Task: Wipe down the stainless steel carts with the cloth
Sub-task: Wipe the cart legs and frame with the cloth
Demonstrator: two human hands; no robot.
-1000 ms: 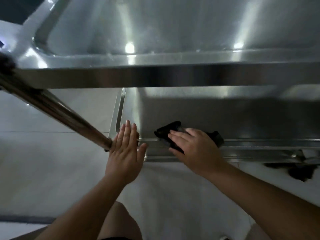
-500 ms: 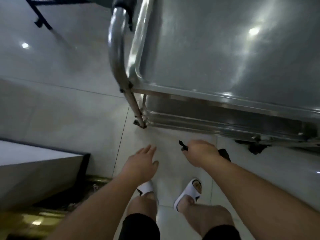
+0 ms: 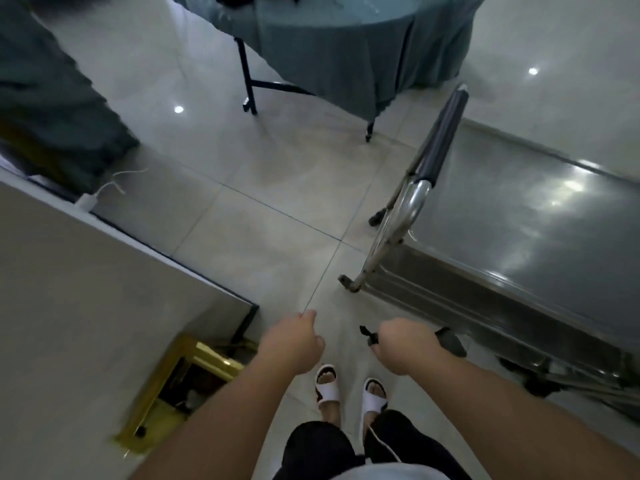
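A stainless steel cart (image 3: 526, 216) stands at the right, its flat top shining and its grey-sleeved handle (image 3: 441, 136) rising at its left end. My right hand (image 3: 403, 342) grips a dark cloth (image 3: 450, 341), whose ends stick out on both sides of the fist, just in front of the cart's lower edge. My left hand (image 3: 294, 342) hangs over the floor with loosely curled fingers and holds nothing. Both hands are apart from the cart.
A round table with a teal tablecloth (image 3: 332, 46) stands at the back. A grey counter (image 3: 86, 306) fills the left, with a gold-coloured frame (image 3: 180, 386) below it. My feet in white slippers (image 3: 349, 391) stand on the tiled floor.
I have stood up and stepped back from the cart. My right hand lifted the cloth off the lower shelf, and my left hand left the cart's edge and curled loosely.
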